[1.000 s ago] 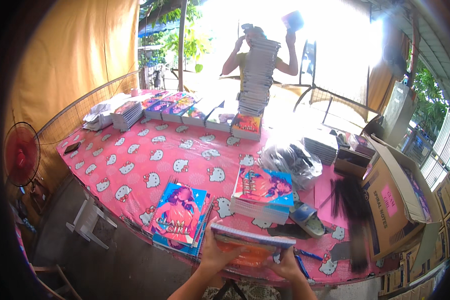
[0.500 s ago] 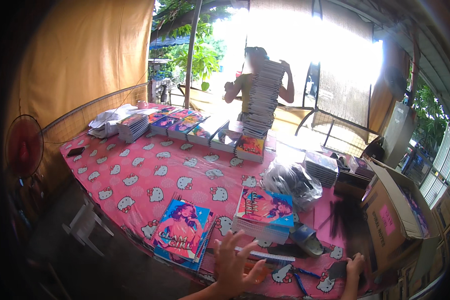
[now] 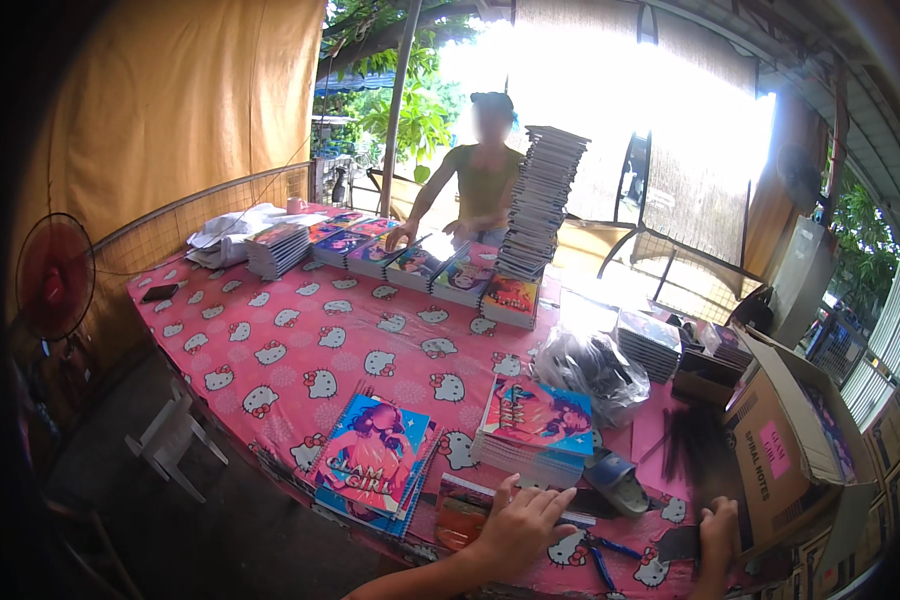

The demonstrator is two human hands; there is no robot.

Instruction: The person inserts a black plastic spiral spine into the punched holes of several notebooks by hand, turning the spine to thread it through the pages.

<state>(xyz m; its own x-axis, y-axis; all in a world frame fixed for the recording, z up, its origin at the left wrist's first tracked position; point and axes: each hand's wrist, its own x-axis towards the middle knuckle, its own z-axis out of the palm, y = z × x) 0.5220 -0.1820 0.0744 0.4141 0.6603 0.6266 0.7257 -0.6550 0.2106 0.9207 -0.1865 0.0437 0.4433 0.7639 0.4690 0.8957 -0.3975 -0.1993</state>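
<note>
My left hand (image 3: 522, 520) is open, fingers stretched out, over the right end of a spiral notebook (image 3: 462, 512) with a dark and orange cover. Its palm hides part of that notebook. At the right, my right hand (image 3: 718, 530) has its fingers curled beside a dark flat piece (image 3: 678, 543); what they hold, if anything, is hidden. Blue-handled pliers (image 3: 600, 555) lie between my hands. To the left is a small pile of spiral notebooks (image 3: 375, 460) with blue and pink covers. A taller notebook stack (image 3: 535, 430) stands just beyond my left hand.
A blue-grey slipper (image 3: 618, 482) and a clear plastic bag (image 3: 590, 370) lie right of the stack. An open carton (image 3: 785, 450) stands at the right. Across the pink-covered table (image 3: 300, 320), a person (image 3: 480, 180) stands behind rows of notebooks and a tall stack (image 3: 543, 200).
My left hand has moved right and lowered over the notebook. My right hand stays by the dark piece. The person has left the tall stack and reaches down to the notebook rows.
</note>
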